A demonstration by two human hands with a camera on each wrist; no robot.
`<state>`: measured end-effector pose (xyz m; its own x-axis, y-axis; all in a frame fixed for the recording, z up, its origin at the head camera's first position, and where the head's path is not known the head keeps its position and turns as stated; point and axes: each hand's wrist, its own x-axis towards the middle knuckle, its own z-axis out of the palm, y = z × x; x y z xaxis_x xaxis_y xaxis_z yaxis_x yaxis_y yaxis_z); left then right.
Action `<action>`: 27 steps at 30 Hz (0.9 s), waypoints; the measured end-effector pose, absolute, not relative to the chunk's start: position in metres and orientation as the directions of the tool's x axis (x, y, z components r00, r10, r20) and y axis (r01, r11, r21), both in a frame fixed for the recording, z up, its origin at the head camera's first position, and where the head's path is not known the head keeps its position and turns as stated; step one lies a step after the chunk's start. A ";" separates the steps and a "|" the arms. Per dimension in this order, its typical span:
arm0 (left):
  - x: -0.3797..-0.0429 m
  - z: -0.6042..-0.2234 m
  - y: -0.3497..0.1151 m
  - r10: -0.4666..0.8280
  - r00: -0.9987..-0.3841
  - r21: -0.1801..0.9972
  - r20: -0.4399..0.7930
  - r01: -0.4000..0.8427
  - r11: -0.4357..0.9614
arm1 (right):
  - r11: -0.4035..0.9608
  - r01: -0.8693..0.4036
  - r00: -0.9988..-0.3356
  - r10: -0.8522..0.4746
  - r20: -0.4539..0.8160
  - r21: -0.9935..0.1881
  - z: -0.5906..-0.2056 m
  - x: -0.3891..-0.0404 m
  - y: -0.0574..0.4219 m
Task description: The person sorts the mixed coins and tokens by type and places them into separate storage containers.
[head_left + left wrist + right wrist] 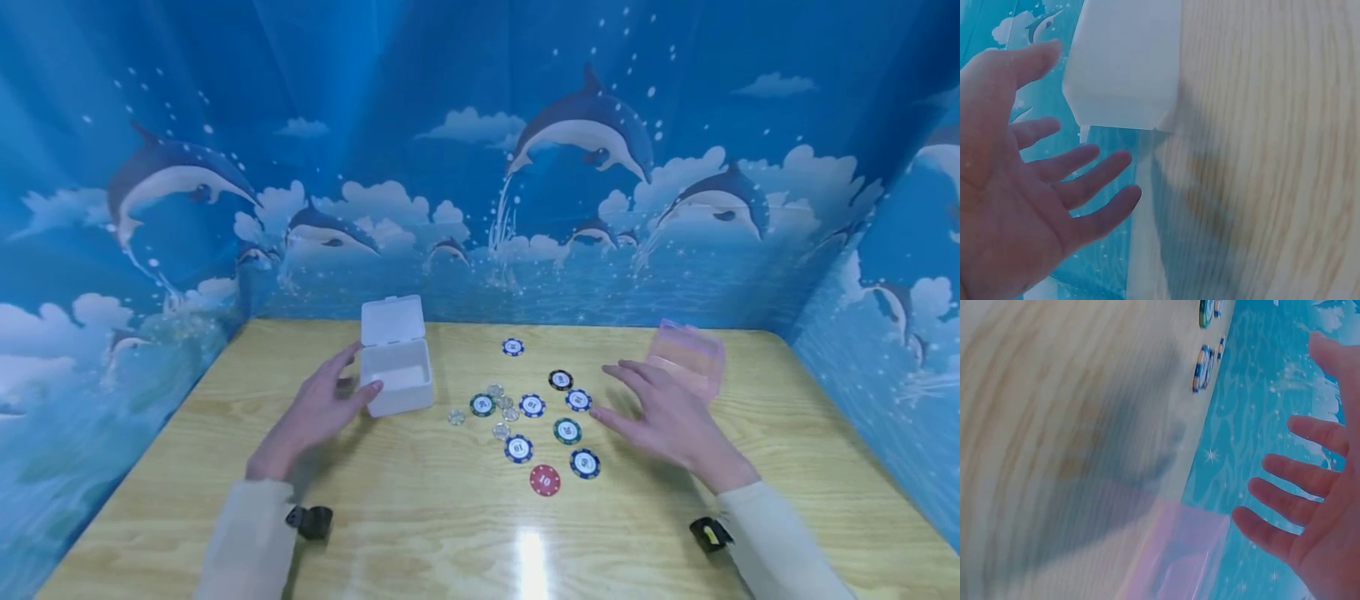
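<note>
- Left grip (322, 407): bare hand reaching forward from a pale sleeve (249, 533); fingers well spread, thumb apart from them, nothing held.
- It stands at the near left corner of a white, opaque, box-shaped plastic container (402, 398); contact cannot be told; the container's hinged lid (392, 320) is swung back, tilted up behind the opening.
- Right grip (675, 421): bare hand, palm down, angled forward and inward; fingers loosely extended, wide gap between thumb and forefinger, nothing held; its shadow falls on the counter.
- It hovers between the scattered chips and a pink translucent plastic box (699, 354); forearm in a matching pale sleeve (780, 542).
- Chips, round and flat, lie mid-counter between the two hands: five blue-and-white patterned chips (532, 406), two green-and-white chips (567, 431), one black-and-white chip (560, 380), one red chip with white dots (545, 480); thumb tip of the right grip is just beside one blue chip.
- Small clear round discs (501, 431), glinting, left of centre; three bunched by the left green chip.
- Counter (420, 525): pale wood grain, glossy, one bright reflection; behind it, a blue dolphin-print backdrop (420, 125).
</note>
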<state>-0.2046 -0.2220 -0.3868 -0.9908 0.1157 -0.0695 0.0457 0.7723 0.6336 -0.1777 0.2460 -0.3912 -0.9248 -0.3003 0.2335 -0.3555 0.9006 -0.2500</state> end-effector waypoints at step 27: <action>-0.215 -0.394 -0.225 0.192 -0.958 0.784 -0.213 -0.050 0.619 | 0.811 -0.493 -0.870 -0.464 0.167 -0.316 -0.412 -0.207 0.193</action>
